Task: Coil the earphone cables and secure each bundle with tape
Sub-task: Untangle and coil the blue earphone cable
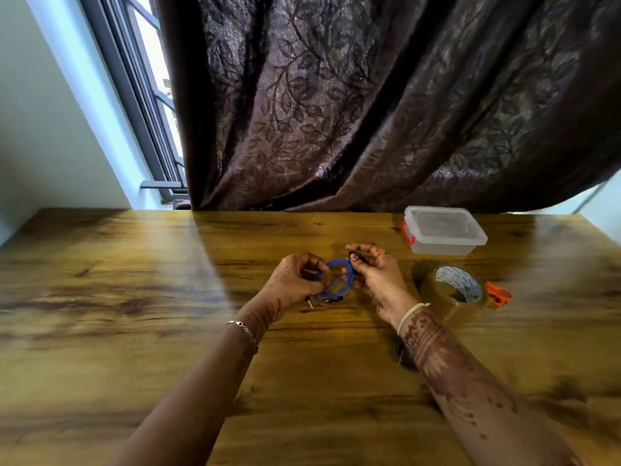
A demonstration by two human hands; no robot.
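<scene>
Wooden table (134, 331) carries both forearms. Above it, the left hand (295, 280) and right hand (376, 274) each pinch a side of the coiled blue earphone cable (337, 280). Right of them lies a tape roll (453, 290) with orange scissors (499, 294); farther back, a clear lidded box (443, 230).

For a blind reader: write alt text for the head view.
Two hands, left hand and right hand, hold a coiled blue earphone cable above a wooden table. A tape roll, orange scissors and lidded plastic box sit to the right.
</scene>
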